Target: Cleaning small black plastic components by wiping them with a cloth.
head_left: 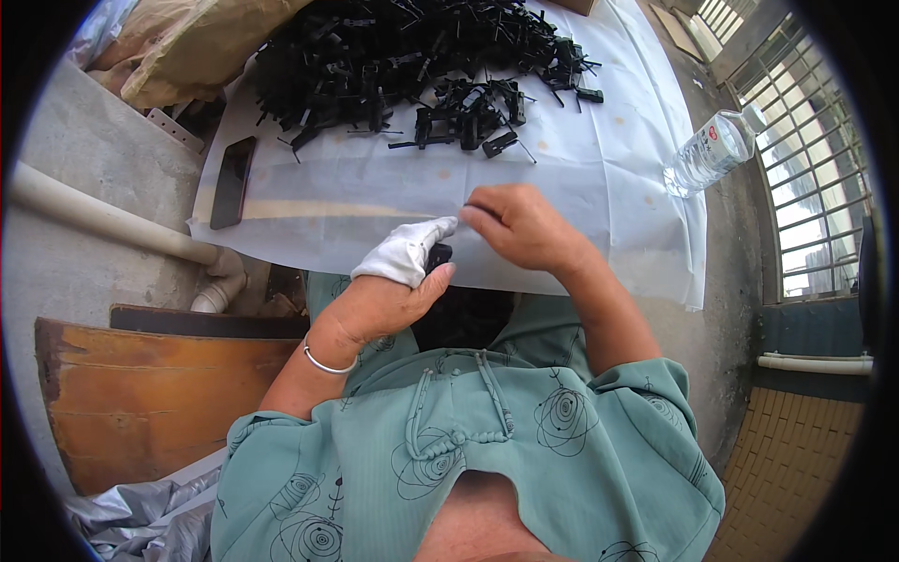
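Observation:
My left hand (pixel 401 260), in a white glove that leaves the thumb bare, is closed around a small black plastic part (pixel 437 254) at the table's near edge. Only a bit of that part shows between the glove and the thumb. Just above and to the right, my right hand (pixel 526 228) is bare, with its thumb and fingers pinched together. What lies in the pinch is hidden or too small to make out. Farther off, a big heap of black plastic parts (pixel 375 70) with thin stems covers the far side of the table.
White sheeting (pixel 618 234) covers the table. A dark phone (pixel 232 183) lies at its left edge, and a clear water bottle (pixel 709 155) stands at the right edge. Brown wrapping (pixel 192 51) sits at the far left. A wooden board (pixel 169 398) and a pipe (pixel 112 217) are on my left.

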The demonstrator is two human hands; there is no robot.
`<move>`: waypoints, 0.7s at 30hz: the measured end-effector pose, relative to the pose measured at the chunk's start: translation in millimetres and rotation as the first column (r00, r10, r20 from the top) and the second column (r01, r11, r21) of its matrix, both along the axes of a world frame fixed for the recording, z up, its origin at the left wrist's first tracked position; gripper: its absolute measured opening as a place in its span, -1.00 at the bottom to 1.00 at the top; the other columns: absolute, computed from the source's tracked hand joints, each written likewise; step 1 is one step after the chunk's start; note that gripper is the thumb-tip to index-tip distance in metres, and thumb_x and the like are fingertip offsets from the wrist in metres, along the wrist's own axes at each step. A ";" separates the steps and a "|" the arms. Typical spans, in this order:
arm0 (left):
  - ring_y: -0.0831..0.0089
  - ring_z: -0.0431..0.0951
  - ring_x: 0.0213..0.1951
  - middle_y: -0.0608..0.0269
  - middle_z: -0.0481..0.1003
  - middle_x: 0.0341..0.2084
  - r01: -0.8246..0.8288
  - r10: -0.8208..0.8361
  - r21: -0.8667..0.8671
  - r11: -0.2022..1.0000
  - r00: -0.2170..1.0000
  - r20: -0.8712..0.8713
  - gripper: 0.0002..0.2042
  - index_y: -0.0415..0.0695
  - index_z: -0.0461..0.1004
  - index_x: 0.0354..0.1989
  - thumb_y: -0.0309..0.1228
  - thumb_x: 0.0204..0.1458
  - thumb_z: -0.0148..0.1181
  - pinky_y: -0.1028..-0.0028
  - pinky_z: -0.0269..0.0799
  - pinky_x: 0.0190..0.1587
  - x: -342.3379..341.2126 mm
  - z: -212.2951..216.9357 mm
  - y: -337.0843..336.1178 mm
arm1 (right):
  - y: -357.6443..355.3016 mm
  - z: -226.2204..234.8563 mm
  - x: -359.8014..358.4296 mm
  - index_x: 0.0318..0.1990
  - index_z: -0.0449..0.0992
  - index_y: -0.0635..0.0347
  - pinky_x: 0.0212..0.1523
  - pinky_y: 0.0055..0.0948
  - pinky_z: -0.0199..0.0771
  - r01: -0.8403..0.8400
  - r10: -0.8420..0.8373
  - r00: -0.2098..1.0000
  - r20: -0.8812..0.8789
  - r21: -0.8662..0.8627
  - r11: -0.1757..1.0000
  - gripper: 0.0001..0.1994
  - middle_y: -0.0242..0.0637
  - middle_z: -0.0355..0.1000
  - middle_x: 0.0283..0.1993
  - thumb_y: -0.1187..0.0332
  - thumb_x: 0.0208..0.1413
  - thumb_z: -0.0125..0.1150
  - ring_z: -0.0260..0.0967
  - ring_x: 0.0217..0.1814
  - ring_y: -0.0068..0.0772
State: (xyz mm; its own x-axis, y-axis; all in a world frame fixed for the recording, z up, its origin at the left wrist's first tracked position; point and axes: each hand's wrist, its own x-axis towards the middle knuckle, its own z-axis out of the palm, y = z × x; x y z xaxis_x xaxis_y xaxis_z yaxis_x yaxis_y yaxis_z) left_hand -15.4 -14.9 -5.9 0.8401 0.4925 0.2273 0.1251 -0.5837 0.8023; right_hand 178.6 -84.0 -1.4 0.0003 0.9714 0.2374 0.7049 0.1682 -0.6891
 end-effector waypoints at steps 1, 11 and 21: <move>0.11 0.40 -0.09 -0.07 0.42 -0.24 0.027 -0.021 0.123 0.992 0.998 -0.051 -0.63 -0.29 0.30 -0.01 -0.43 -0.01 0.05 0.39 0.29 -0.02 -2.2 1.8 3.7 | 5.7 -0.6 10.9 -0.37 0.42 0.26 -0.43 -0.28 0.32 0.158 -0.169 0.979 0.117 0.096 0.983 -0.87 -0.11 0.39 -0.51 0.37 0.04 0.07 0.34 -0.47 -0.12; 0.45 0.46 -0.31 0.13 0.42 -0.25 -0.160 0.194 -0.215 0.963 0.970 0.149 -0.66 -0.28 0.26 0.00 -0.47 0.04 0.06 0.51 0.39 -0.24 12.4 -9.5 -0.4 | 8.0 2.2 -3.5 -0.40 0.42 0.29 -0.46 -0.33 0.31 0.213 -0.237 0.955 -0.181 -0.142 0.967 -0.85 -0.18 0.40 -0.54 0.37 0.06 0.05 0.32 -0.52 -0.13; 0.69 0.33 -0.61 0.33 0.40 -0.46 -0.005 0.179 -0.674 0.739 0.965 0.189 -0.75 -0.25 0.25 -0.06 -0.43 0.12 -0.01 0.69 0.27 -0.60 7.9 8.0 -5.6 | -7.9 0.0 -35.5 -0.44 0.37 0.30 -0.52 -0.32 0.27 0.105 -0.084 0.992 -0.097 0.231 0.967 -0.92 -0.09 0.31 -0.57 0.48 0.02 0.07 0.28 -0.56 -0.10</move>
